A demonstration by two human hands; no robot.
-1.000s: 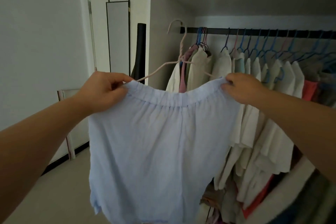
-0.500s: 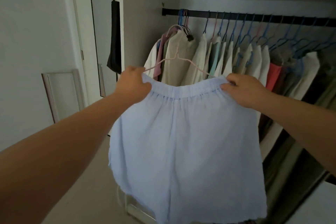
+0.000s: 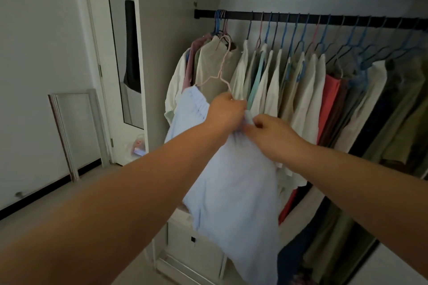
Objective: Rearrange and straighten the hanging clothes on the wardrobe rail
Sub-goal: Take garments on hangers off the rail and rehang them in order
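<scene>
Hands: your left hand [image 3: 223, 111] grips the gathered waistband of the pale blue garment [image 3: 234, 183]; your right hand [image 3: 269, 132], touching it, pinches a fold of the same cloth.
Garment: it hangs from your hands, off the rail, bunched at the top and loose below.
Hanger: the pink hanger [image 3: 221, 69] rises just above your left hand, its hook free of the rail.
Done: beyond your hands, the clothes on the black rail [image 3: 324, 17] hang in a fairly even row.
Left: by my judgement, you must seat the garment on the hanger and hook it back.
Hidden: the right hand's fingertips are buried in cloth; the rail's far end is cut off; the dark clothes are hard to tell apart.
</scene>
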